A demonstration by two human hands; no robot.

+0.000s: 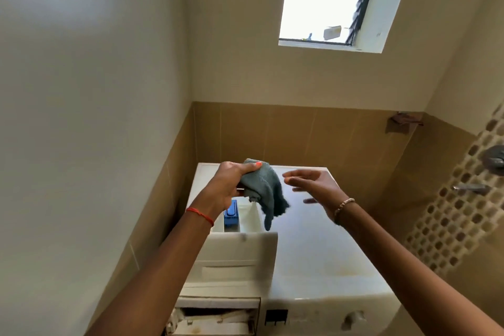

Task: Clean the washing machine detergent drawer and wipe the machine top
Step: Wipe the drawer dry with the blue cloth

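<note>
The white detergent drawer (240, 251) lies on the left part of the washing machine top (321, 248), taken out of its slot (218, 316), which gapes open at the machine's front. A blue insert (231, 215) sits in the drawer's far end. My left hand (231, 183) grips a grey-blue cloth (268, 194) that hangs down above the drawer. My right hand (316, 188) hovers just right of the cloth, fingers spread and blurred, holding nothing.
The machine stands in a corner between a pale wall on the left and brown tiles behind. A mosaic tile strip with a tap (470, 188) and a valve (495, 158) is on the right. A bright window (335, 0) is high up.
</note>
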